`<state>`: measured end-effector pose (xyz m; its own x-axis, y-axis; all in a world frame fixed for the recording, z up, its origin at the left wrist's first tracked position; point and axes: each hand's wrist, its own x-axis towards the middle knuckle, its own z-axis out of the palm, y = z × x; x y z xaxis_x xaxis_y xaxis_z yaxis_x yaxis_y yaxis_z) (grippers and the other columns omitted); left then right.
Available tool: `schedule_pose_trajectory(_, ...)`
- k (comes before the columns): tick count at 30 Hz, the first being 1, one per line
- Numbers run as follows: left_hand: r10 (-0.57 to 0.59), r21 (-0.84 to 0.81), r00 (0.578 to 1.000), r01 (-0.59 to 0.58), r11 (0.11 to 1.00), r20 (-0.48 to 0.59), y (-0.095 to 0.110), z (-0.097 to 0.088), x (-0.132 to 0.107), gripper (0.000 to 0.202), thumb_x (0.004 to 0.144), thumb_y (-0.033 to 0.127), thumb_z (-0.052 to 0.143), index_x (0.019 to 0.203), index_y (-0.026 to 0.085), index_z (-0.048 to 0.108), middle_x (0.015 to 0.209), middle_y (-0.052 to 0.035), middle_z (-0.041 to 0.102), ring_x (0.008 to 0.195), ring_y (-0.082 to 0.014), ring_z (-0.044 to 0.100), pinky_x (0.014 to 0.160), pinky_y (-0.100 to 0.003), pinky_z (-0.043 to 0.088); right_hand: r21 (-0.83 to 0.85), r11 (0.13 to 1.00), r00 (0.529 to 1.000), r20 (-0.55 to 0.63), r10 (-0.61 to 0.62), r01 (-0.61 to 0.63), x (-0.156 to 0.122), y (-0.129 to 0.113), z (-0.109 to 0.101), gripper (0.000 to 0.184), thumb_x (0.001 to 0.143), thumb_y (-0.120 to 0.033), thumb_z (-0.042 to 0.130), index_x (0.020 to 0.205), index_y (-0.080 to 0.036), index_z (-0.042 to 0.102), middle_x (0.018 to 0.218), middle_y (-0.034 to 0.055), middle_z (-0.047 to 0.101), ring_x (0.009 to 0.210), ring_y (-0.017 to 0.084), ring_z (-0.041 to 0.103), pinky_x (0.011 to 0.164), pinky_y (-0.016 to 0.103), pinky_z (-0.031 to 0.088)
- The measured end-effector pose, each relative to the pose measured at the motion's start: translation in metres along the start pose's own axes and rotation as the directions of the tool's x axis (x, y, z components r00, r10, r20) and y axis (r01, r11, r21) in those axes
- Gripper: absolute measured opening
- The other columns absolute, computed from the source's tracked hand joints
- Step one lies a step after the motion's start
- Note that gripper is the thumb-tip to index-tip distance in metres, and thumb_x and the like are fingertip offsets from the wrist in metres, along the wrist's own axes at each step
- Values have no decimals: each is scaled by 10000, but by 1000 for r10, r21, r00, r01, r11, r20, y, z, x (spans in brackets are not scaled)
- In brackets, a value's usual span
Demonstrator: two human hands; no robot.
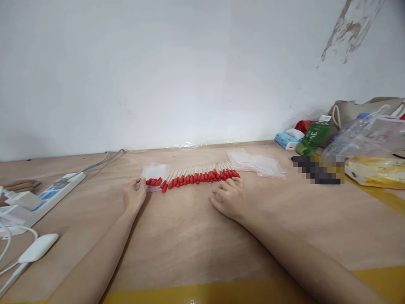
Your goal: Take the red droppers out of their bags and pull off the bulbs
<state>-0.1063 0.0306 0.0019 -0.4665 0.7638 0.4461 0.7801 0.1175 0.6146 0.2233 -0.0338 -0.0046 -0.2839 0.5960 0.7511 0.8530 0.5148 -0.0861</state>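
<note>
A row of several red-tipped sticks (199,177) lies across the middle of the wooden table (190,236). My left hand (135,196) rests at the row's left end, its thumb and fingers pinching a small clear plastic bag (155,173) that holds a few red-tipped sticks. My right hand (228,196) lies flat near the row's right end, fingers stretched toward the red tips and touching them. A pile of empty clear bags (256,164) sits just right of the row.
A white power strip (55,190) with plugs and cables, and a white adapter (38,248), lie at the left. At the right stand a green bottle (314,137), a tissue pack (286,140), plastic bags (370,135) and a yellow packet (376,171). A white wall backs the table.
</note>
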Motion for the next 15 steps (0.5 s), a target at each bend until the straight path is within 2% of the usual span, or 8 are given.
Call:
schedule_pose_trajectory(2, 68, 4, 996, -68, 998, -65, 3, -2, -3, 345, 783, 428, 436, 888, 170, 640, 864, -107, 642, 871, -282, 574, 760, -398, 436, -20, 999, 999, -26, 37, -38, 3, 7, -6, 147, 766, -312, 548, 713, -225, 654, 688, 6, 583, 738, 150, 454, 869, 395, 206)
schedule_pose_trajectory(3, 145, 11, 982, -144, 989, -119, 7, -3, -6, 335, 785, 418, 440, 883, 169, 641, 897, -107, 632, 911, -278, 559, 810, -404, 416, -27, 998, 998, -35, 49, -50, 4, 12, -9, 158, 774, -305, 539, 709, -223, 657, 684, 7, 581, 742, 150, 457, 861, 393, 206)
schedule_pose_trajectory(4, 243, 21, 955, -243, 970, -170, 12, -3, -11, 318, 786, 406, 449, 874, 170, 642, 926, -105, 621, 941, -270, 544, 858, -406, 388, -31, 998, 998, -40, 54, -55, 5, 16, -12, 168, 781, -297, 532, 701, -221, 658, 679, 8, 579, 743, 150, 460, 855, 391, 206)
schedule_pose_trajectory(6, 454, 40, 869, -455, 889, -200, 28, -4, -22, 267, 784, 380, 477, 842, 181, 646, 948, -89, 608, 952, -247, 532, 915, -397, 343, -38, 998, 998, -41, 46, -48, 3, 22, -18, 176, 785, -275, 524, 685, -217, 656, 664, 5, 576, 742, 148, 466, 854, 388, 205)
schedule_pose_trajectory(8, 600, 9, 797, -601, 799, -71, 49, -3, -35, 210, 791, 352, 497, 802, 204, 645, 895, -59, 616, 895, -223, 546, 889, -375, 353, -39, 999, 999, -43, 34, -36, -1, 26, -20, 163, 777, -251, 527, 676, -215, 649, 654, -3, 578, 730, 141, 472, 862, 384, 207)
schedule_pose_trajectory(10, 707, -26, 701, -708, 706, 94, 72, 2, -46, 188, 793, 348, 515, 846, 219, 642, 860, -47, 624, 877, -220, 547, 850, -366, 366, -34, 999, 997, -62, 37, -39, -7, 27, -20, 152, 770, -242, 536, 663, -211, 639, 660, -5, 587, 718, 134, 478, 870, 381, 210)
schedule_pose_trajectory(12, 759, -61, 624, -764, 643, 185, 92, 11, -51, 208, 809, 337, 506, 924, 216, 629, 897, -57, 622, 903, -224, 539, 834, -360, 375, -25, 999, 996, -85, 38, -40, -13, 26, -18, 153, 771, -245, 542, 655, -209, 635, 669, -4, 598, 712, 130, 486, 879, 380, 211)
schedule_pose_trajectory(15, 790, -88, 550, -803, 590, 272, 112, 28, -48, 255, 815, 316, 502, 1014, 203, 612, 964, -78, 618, 933, -231, 537, 836, -361, 388, -25, 999, 996, -88, 31, -34, -19, 25, -18, 160, 779, -250, 537, 661, -216, 639, 655, -6, 598, 713, 128, 500, 896, 388, 206)
